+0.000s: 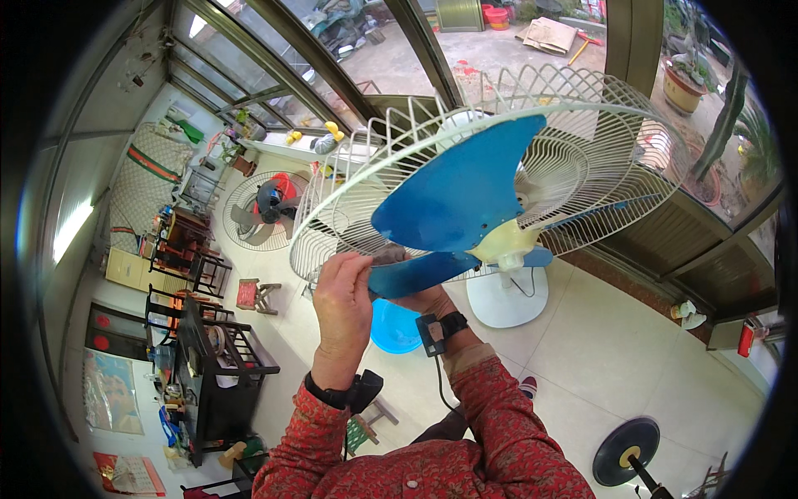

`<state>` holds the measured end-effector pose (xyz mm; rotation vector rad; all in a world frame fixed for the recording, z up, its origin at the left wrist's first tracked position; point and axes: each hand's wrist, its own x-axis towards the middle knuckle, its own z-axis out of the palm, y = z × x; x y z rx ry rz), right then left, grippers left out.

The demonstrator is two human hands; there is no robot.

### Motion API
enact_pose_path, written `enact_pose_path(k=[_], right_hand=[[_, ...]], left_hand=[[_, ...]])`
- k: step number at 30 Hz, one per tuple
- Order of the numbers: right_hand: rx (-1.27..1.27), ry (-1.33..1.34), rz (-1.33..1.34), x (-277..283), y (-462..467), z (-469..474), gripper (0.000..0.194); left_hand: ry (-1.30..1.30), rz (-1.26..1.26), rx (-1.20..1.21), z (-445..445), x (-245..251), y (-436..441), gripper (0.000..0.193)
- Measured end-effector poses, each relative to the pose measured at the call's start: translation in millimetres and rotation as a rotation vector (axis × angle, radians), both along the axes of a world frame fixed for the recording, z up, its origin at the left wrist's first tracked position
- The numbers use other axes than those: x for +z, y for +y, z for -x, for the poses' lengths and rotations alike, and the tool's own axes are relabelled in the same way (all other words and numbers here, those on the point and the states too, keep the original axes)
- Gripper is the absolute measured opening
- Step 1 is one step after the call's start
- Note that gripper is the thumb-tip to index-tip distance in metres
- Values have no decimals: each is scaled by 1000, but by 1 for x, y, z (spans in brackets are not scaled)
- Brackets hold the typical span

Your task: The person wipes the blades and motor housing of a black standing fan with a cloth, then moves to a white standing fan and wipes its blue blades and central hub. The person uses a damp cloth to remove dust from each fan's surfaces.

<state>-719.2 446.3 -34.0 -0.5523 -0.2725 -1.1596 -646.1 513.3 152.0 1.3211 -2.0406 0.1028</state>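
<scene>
A pedestal fan with blue blades (461, 181) and an off-white hub (508, 243) stands before me, its rear wire guard (598, 174) behind the blades. My left hand (343, 287) is raised at the guard's lower left rim, its fingertips pinched together beside the tip of the lower blue blade (418, 274). What lies between those fingertips cannot be made out. My right hand (427, 299) is under and behind that blade, largely hidden by it. A dark, greyish thing, perhaps a cloth (388, 254), shows above the lower blade. Below stands the fan's white base (508, 299).
A blue basin (396, 327) is on the tiled floor beyond my wrists. A second fan's guard and dark blades (268, 209) lie to the left, near a red-topped stool (247, 294). Dark wooden furniture (212, 387) stands at left; a round black base (626, 450) is at lower right.
</scene>
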Motion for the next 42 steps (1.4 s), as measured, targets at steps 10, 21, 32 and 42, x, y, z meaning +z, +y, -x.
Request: enact_pose_path(k=[10,21,32,42], right_hand=[[-132,-225,-360,-19,13,39,62],[-72,-312,-316,-12,15,33,62],[243,-280,-139,9,-2,1,60],[14,-271,-316,-13,9,24,56]], left_hand=[[-55,-3,4,-4,-9,-1,10],[-6,-65,26,-6,-2,-1,20],[42,-235,22,-2,7,6,42],[-202,-126,106,-2,-4,4,22]])
